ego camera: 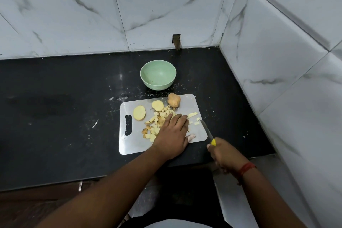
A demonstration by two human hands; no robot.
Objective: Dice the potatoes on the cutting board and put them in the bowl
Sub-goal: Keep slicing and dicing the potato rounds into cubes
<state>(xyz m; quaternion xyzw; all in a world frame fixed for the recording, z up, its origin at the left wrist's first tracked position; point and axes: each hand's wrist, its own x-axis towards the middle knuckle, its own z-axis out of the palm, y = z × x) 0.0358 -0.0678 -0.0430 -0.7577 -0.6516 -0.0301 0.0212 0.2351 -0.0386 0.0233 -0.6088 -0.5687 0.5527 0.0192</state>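
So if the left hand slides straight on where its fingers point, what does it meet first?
Probably the loose potato dice just past the fingers of the left hand, near the cutting board's far right corner; depth is unclear.

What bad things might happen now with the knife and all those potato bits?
The left hand lies flat over the diced potato right beside the knife that the right hand grips, so a careless cut might nick a finger. A few loose pieces lie near the cutting board's right edge and may slip onto the counter. The bowl stands apart behind the board, so bits may spill on the way.
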